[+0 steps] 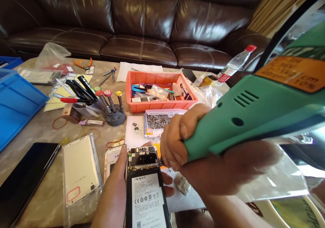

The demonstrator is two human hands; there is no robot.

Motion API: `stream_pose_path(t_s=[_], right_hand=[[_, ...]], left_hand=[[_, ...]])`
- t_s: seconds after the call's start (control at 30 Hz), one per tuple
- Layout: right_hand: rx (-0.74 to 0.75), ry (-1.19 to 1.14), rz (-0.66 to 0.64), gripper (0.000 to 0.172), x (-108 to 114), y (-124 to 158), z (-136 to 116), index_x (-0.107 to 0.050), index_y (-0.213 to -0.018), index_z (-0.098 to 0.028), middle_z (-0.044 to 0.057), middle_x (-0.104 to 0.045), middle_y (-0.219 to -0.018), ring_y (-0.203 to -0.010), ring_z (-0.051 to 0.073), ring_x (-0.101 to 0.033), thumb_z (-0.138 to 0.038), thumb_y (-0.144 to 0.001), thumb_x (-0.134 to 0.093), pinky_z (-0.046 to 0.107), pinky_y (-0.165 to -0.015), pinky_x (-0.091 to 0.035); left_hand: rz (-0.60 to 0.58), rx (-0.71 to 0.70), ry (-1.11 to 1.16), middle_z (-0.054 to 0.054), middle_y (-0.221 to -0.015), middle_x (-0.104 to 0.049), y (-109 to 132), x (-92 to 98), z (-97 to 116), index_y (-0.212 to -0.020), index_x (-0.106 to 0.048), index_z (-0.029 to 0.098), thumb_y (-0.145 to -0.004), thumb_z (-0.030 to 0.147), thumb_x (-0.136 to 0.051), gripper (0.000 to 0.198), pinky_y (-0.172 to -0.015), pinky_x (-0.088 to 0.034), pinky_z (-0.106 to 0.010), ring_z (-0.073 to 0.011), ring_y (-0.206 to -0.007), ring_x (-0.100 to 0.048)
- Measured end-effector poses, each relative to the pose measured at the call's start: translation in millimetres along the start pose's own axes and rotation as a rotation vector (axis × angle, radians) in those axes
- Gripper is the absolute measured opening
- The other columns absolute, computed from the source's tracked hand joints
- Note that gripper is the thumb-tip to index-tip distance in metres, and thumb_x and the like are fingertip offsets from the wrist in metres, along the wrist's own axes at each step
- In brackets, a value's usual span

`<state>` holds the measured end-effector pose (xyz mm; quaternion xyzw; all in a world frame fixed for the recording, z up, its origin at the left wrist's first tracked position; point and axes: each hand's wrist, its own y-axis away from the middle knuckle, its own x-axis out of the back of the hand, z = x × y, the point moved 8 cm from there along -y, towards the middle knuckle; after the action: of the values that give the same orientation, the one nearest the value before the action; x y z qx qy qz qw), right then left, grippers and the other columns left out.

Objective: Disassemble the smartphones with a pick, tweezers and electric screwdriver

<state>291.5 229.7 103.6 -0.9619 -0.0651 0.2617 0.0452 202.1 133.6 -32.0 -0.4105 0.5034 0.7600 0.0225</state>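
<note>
The opened phone (146, 190) is clasped above the counter (52, 190) by the left grip (120, 174), apparently for steadiness; the green power tool (228, 116), slanted toward it, is wrapped by the right grip (177, 138).

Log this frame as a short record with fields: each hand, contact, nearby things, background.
Left hand: holds an opened phone, its insides showing
Right hand: grips a green power tool
Contact: cannot tell whether tool meets phone
Beyond the phone: box of small metal pieces, coral tray
Background: brown sofa
</note>
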Motion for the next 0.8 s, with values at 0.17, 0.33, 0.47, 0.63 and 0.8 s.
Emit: stream_pose_path(t_s=[0.17,0.33,0.47,0.63,0.8], right_hand=[[0.024,-0.059,0.017,0.044,2.2,1.5,3.3,-0.056,-0.065,-0.026,-0.006,-0.049,-0.043,-0.032,0.013,-0.042,-0.059,-0.071,-0.085,0.025,-0.028,-0.033],[0.019,-0.046,0.009,0.048,3.0,0.8,1.0,-0.053,-0.065,-0.026,-0.007,-0.048,-0.043,-0.032,0.013,-0.042,-0.063,-0.069,-0.085,0.024,-0.025,-0.031],[-0.031,-0.028,-0.035,0.046,1.2,0.6,2.1,-0.054,-0.066,-0.027,-0.006,-0.051,-0.046,-0.035,0.014,-0.046,-0.059,-0.069,-0.087,0.028,-0.031,-0.04],[-0.025,-0.044,0.003,0.049,-0.9,0.8,2.3,-0.051,-0.064,-0.029,-0.007,-0.045,-0.043,-0.033,0.014,-0.042,-0.067,-0.066,-0.083,0.027,-0.031,-0.037],[-0.086,-0.019,-0.042,0.05,-4.2,1.0,5.3,-0.05,-0.063,-0.03,-0.008,-0.045,-0.043,-0.034,0.014,-0.043,-0.064,-0.061,-0.087,0.028,-0.032,-0.039]], left_hand=[[0.041,-0.044,-0.056,-0.016,-0.082,-0.081,5.0,0.4,2.0,-0.097,-0.078,0.013,-0.097,0.07,-0.048,0.064,-0.067,-0.056,-0.036,-0.03,-0.072,-0.076],[-0.006,-0.01,-0.041,-0.018,-0.083,-0.08,-1.6,2.9,1.5,-0.102,-0.078,0.012,-0.094,0.073,-0.05,0.068,-0.07,-0.056,-0.039,-0.0322,-0.073,-0.076],[-0.021,0.017,-0.024,-0.018,-0.083,-0.08,-6.7,6.9,-1.2,-0.103,-0.077,0.012,-0.092,0.075,-0.051,0.069,-0.071,-0.057,-0.044,-0.0342,-0.073,-0.076],[-0.023,-0.082,-0.065,-0.017,-0.083,-0.08,1.0,-2.2,1.9,-0.102,-0.077,0.011,-0.099,0.071,-0.043,0.069,-0.072,-0.057,-0.039,-0.0311,-0.074,-0.077],[-0.013,-0.019,-0.066,-0.02,-0.084,-0.079,0.6,-5.1,-3.4,-0.105,-0.076,0.009,-0.1,0.073,-0.03,0.079,-0.074,-0.056,-0.04,-0.0319,-0.075,-0.076]])
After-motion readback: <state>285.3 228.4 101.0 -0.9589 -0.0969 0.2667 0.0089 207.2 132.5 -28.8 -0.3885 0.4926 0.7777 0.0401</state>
